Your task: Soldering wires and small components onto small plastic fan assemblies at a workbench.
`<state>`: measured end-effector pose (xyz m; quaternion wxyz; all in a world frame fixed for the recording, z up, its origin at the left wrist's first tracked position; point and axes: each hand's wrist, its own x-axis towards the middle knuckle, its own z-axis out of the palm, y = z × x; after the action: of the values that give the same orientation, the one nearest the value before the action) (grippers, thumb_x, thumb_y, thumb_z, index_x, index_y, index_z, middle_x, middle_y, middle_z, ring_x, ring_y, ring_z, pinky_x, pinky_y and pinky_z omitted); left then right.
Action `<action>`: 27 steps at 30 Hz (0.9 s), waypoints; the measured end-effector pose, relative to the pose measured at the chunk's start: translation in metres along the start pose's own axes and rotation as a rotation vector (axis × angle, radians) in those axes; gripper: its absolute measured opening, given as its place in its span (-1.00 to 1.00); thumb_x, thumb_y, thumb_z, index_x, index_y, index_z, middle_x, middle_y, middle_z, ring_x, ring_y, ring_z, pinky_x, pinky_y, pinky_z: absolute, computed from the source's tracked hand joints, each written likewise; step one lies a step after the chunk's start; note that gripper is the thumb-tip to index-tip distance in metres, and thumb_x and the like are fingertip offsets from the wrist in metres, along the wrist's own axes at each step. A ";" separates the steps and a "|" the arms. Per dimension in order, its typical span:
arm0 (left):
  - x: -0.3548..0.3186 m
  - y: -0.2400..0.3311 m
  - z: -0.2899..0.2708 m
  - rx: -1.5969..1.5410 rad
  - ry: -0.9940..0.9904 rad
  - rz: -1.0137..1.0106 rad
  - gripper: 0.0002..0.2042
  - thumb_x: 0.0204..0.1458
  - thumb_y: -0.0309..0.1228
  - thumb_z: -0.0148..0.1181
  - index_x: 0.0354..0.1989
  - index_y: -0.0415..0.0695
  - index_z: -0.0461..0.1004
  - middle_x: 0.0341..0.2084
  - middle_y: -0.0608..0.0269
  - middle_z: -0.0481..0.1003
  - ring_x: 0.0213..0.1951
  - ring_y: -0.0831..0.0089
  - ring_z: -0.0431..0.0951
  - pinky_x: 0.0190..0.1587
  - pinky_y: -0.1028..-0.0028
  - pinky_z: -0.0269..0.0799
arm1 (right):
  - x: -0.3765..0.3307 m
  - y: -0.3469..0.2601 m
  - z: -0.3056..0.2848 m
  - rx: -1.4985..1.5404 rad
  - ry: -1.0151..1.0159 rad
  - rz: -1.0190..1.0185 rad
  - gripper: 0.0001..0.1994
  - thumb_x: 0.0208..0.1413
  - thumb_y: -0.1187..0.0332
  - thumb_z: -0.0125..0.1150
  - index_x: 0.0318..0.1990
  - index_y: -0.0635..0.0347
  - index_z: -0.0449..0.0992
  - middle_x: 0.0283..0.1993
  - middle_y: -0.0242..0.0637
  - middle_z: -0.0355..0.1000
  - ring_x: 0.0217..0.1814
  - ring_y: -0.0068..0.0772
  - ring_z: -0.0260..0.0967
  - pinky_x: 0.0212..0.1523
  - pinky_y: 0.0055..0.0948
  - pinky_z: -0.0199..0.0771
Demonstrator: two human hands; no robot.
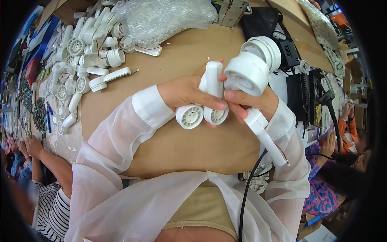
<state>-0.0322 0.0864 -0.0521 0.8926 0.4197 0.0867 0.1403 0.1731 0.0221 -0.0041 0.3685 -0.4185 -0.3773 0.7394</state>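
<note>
My left hand (184, 91) is closed around two white plastic handheld fan housings (214, 76), side by side. Their handles point away from me, and their round vented ends (189, 117) show below my thumb. In my right hand (258, 100) are more white fan housings (246, 71), with wide round heads jutting up past the fingers. Another white handle (269, 141) hangs from below that palm toward my wrist, a thin red wire along its edge. Both hands meet over the middle of the table, fingertips almost touching. My fingers hide where the parts are gripped.
A large pile of white fan housings (76, 46) covers the table's left side, one loose housing (109, 80) at its edge. Clear plastic wrap (161, 18) lies at the back. Black devices (296, 94) and a cable (246, 189) are at right. Other people sit at both sides.
</note>
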 end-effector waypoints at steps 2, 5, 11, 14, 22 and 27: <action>0.001 0.003 0.001 -0.032 -0.002 -0.112 -0.42 0.02 -0.58 0.26 0.23 -0.21 0.17 -0.08 -0.05 0.53 -0.09 0.26 0.55 -0.22 0.34 0.64 | 0.002 0.004 -0.003 -0.079 -0.006 -0.012 -0.81 0.06 0.52 0.27 -0.15 0.34 0.54 -0.45 -0.29 0.52 -0.57 -0.58 0.36 -0.54 -0.72 0.30; 0.002 0.003 0.002 -0.065 -0.007 -0.222 -0.36 -0.01 -0.61 0.29 0.24 -0.13 0.12 -0.03 -0.08 0.51 -0.09 0.23 0.54 -0.27 0.30 0.66 | 0.008 0.022 -0.012 -0.160 -0.011 -0.023 -0.80 0.04 0.57 0.24 -0.14 0.35 0.54 -0.42 -0.28 0.53 -0.53 -0.60 0.39 -0.52 -0.72 0.32; 0.005 0.003 0.004 -0.224 -0.141 -0.077 -0.47 -0.03 -0.66 0.28 0.15 -0.19 0.26 -0.15 0.03 0.56 -0.16 0.31 0.55 -0.27 0.41 0.65 | 0.025 0.054 -0.029 -0.013 0.066 -0.395 -0.65 -0.05 0.56 0.37 -0.06 0.30 0.50 -0.34 -0.26 0.52 -0.43 -0.56 0.41 -0.39 -0.70 0.38; 0.001 0.018 0.014 -0.237 0.010 -0.209 -0.57 -0.06 -0.71 0.27 0.04 -0.24 0.37 -0.26 0.14 0.57 -0.23 0.36 0.57 -0.26 0.45 0.64 | -0.001 -0.006 0.009 -0.056 0.139 -0.061 -0.69 -0.07 0.58 0.33 -0.10 0.39 0.52 -0.34 -0.23 0.54 -0.46 -0.53 0.43 -0.46 -0.66 0.41; 0.000 -0.013 -0.008 -0.114 0.061 -0.154 -0.72 -0.09 -0.70 0.28 -0.16 -0.27 0.48 -0.33 0.17 0.55 -0.32 0.40 0.57 -0.26 0.47 0.63 | 0.015 -0.003 0.043 -0.338 0.243 -0.077 -0.59 -0.10 0.48 0.43 -0.05 0.37 0.49 -0.29 -0.18 0.55 -0.43 -0.51 0.45 -0.38 -0.59 0.48; -0.004 -0.010 -0.007 -0.052 0.061 -0.159 -0.75 -0.11 -0.67 0.31 -0.21 -0.29 0.51 -0.31 0.15 0.57 -0.34 0.39 0.57 -0.26 0.47 0.62 | 0.022 0.003 0.043 -0.421 0.224 -0.136 -0.64 -0.09 0.48 0.42 -0.10 0.36 0.51 -0.30 -0.20 0.53 -0.48 -0.54 0.40 -0.45 -0.63 0.42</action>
<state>-0.0357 0.0844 -0.0643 0.9085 0.3835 0.1433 0.0841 0.1255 0.0288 0.0017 0.3616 -0.5390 -0.5074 0.5669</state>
